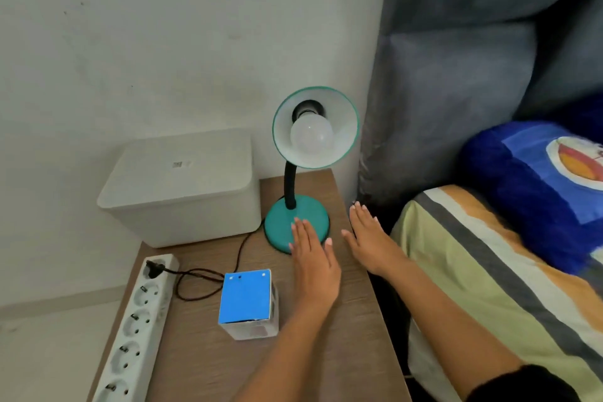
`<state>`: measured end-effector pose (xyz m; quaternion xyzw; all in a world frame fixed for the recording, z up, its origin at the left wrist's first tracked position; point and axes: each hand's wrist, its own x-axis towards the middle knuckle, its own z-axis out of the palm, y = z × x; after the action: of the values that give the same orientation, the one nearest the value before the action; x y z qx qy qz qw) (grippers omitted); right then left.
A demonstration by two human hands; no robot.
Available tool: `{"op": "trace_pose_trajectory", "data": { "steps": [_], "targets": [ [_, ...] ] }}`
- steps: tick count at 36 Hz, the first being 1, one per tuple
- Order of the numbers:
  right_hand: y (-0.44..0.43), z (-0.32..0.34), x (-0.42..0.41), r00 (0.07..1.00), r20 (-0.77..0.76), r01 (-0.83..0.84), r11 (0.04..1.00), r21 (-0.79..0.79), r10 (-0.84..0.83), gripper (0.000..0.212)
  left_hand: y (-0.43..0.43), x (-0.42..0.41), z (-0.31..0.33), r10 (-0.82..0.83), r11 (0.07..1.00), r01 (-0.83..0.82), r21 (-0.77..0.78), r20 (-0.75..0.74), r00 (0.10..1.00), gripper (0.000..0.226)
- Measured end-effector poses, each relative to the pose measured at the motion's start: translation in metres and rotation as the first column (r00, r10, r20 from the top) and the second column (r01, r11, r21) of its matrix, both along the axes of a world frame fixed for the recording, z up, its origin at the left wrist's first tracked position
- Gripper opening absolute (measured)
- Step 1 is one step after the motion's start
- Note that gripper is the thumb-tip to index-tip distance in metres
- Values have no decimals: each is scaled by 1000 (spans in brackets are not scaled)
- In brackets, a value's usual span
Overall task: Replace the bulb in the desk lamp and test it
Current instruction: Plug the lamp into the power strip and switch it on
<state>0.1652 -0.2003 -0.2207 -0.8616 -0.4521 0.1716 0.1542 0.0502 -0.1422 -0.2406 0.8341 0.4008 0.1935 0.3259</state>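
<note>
A teal desk lamp (295, 219) stands at the back of a wooden bedside table (267, 365), its shade tilted toward me. A white bulb (311, 135) sits in the socket, unlit. My left hand (315, 263) lies flat, fingers apart, with the fingertips resting on the lamp's round base. My right hand (370, 238) is flat and open beside the base, at the table's right edge. A blue-topped bulb box (246, 302) stands closed on the table, left of my left hand. The lamp's black cord (195, 281) runs to a plug in the power strip (137, 326).
A white lidded storage box (182, 186) sits at the back left against the wall. The white power strip lies along the table's left edge. A bed with a striped sheet (483, 274) and a blue pillow (535, 192) borders the right side, behind it a grey padded headboard (456, 75).
</note>
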Motion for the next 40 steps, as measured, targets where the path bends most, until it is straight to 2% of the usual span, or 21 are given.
{"op": "trace_pose_trajectory", "data": {
  "steps": [6,12,18,33,40],
  "targets": [
    [29,-21,-10,993,-106,-33,996,84,42,63,17,-5,-18,176,984,-176,18,-26,984,60],
    [58,-36,-24,985,-171,7,986,168,22,66,33,-11,-29,240,971,-239,13,-58,969,60],
    [66,-47,-32,975,-217,92,964,250,-37,75,38,-14,-36,232,972,-228,63,-65,971,59],
    [68,-57,-38,986,-108,155,941,300,-128,72,39,-18,-38,228,973,-224,61,-61,972,60],
    [70,-55,-35,969,-223,178,932,315,-110,71,42,-19,-38,209,977,-207,55,-29,977,60]
  ]
}}
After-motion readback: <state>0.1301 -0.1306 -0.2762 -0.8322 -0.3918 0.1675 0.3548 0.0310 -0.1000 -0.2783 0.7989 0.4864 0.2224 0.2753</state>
